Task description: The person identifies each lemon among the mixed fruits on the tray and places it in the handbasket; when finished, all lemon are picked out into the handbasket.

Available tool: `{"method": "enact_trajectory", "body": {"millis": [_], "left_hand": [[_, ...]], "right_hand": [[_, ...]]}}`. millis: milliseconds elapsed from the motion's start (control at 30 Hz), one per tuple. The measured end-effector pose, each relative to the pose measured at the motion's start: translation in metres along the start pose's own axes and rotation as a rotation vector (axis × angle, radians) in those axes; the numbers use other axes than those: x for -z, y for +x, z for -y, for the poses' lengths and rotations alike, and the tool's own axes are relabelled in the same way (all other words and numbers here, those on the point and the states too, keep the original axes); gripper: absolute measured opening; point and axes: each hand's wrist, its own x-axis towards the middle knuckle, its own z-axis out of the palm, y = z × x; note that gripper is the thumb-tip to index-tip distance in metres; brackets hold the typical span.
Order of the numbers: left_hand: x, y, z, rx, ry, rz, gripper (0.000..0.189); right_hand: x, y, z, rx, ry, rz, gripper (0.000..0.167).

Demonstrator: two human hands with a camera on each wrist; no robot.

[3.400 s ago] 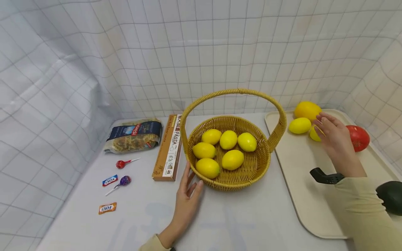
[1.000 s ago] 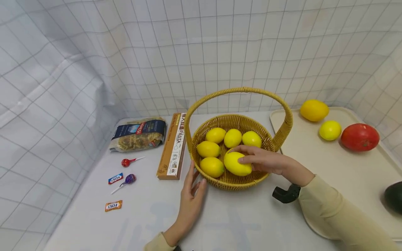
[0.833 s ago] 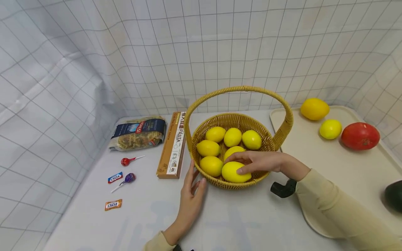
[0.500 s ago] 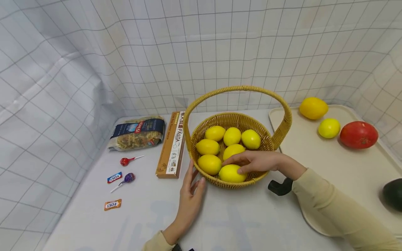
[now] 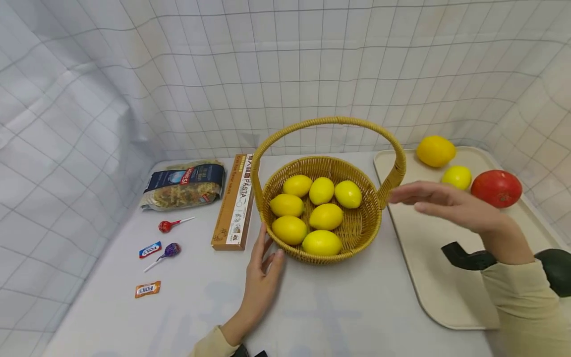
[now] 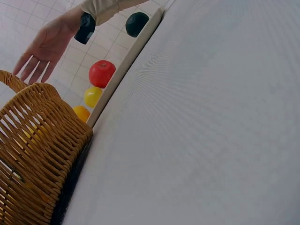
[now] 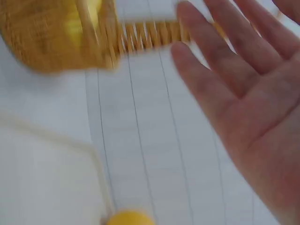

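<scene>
A wicker basket (image 5: 365, 230) with a tall arched handle holds several yellow lemons (image 5: 322, 243). My left hand (image 5: 260, 282) rests against the basket's front-left side, fingers extended along its rim. To the right of the basket, my right hand (image 5: 464, 210) hovers over the beige tray (image 5: 437, 277), holding nothing. Its spread fingers show in the right wrist view, where the palm (image 7: 262, 122) is bare. On the tray lie one lemon (image 5: 457, 175), a larger orange-yellow fruit (image 5: 435, 151) and a red fruit (image 5: 497, 189). The left wrist view does not show my left hand.
A dark green fruit (image 5: 557, 272) sits at the tray's right, partly behind my sleeve. Left of the basket are a pasta box (image 5: 232, 203), a pasta bag (image 5: 185, 183), red (image 5: 165, 226) and purple (image 5: 172, 249) lollipops, and blue (image 5: 150, 249) and orange (image 5: 147, 289) wrapped candies.
My right hand brought a lemon from the tray, set it down at the basket's front, let go and moved back right over the tray. My left hand stayed at the basket.
</scene>
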Motion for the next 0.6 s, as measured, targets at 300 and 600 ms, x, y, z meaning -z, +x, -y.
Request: {"method": "enact_trajectory", "body": {"millis": [300, 600], "left_hand": [[0.0, 0.0, 0.003, -0.003, -0.004, -0.006, 0.063], [-0.002, -0.001, -0.021, 0.004, -0.012, 0.003, 0.062]], "right_hand": [[0.053, -0.02, -0.054, -0.077, 0.464, -0.99, 0.034], [0.066, -0.012, -0.094, -0.554, 0.232, -1.277, 0.047]]}}
